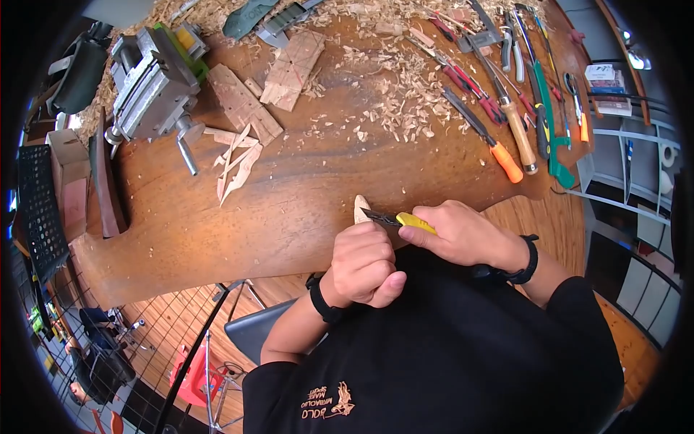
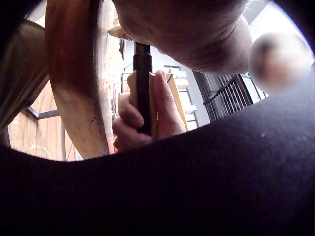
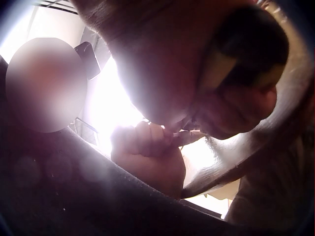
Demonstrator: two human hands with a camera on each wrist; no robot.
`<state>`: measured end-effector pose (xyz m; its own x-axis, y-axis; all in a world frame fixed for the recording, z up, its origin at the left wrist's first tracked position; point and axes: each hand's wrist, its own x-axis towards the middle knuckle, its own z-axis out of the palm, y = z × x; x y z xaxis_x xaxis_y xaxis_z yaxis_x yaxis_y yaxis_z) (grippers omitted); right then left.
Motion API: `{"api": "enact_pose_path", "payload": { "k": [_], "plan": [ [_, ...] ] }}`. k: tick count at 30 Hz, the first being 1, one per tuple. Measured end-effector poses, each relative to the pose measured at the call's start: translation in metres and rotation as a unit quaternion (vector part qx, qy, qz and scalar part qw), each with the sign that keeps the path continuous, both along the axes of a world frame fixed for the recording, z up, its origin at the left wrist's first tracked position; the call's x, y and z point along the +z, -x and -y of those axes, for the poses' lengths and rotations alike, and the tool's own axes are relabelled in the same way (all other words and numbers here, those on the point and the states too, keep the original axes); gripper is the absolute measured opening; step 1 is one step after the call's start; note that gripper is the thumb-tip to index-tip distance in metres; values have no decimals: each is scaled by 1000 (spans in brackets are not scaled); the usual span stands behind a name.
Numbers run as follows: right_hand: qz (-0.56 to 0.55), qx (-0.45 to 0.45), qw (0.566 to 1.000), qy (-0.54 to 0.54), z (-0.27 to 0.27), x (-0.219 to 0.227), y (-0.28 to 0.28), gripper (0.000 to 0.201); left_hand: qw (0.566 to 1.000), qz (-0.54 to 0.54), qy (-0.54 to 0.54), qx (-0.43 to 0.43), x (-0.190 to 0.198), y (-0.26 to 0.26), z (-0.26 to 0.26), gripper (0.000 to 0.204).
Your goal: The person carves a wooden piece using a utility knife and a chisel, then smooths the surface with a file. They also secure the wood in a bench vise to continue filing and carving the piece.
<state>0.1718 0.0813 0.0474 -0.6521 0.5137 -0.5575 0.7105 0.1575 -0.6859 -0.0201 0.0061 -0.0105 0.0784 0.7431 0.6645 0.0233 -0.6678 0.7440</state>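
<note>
My left hand grips a small pale carved piece of wood, whose rounded end sticks out past the fingers; the rest is hidden inside the fist. In my right hand is a yellow utility knife with a dark blade extended. Its blade tip lies against the wood just above the left fingers. From the left wrist view, the right fingers and thumb wrap the knife's handle. The right wrist view shows the left hand with the wood poking out.
Both hands are at the front edge of a wooden table. A metal vise, wood blocks and thin wood offcuts lie left. Shavings spread across the back. Files, pliers and an orange-handled tool lie right.
</note>
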Motion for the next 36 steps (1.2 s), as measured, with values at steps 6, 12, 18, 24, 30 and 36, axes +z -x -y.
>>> {"api": "enact_pose_path", "payload": {
  "k": [6,12,18,24,30,36],
  "plan": [
    [18,20,1000,-11,-4,-5,5,58,998,52,9,21,-2,-2,1,36],
    [57,-1,997,-48,-9,-4,25,60,998,53,8,43,0,-4,-1,40],
    [44,-4,998,-47,-7,-2,22,64,993,91,1,80,-2,-7,-1,42],
    [23,-1,1000,20,-2,5,14,67,988,123,2,89,-3,-10,-1,44],
    [28,5,999,40,-5,3,23,65,975,177,23,130,-2,-11,0,48],
    [45,-2,999,-6,0,-1,30,58,966,209,40,148,-6,-13,3,51]
  ]
}}
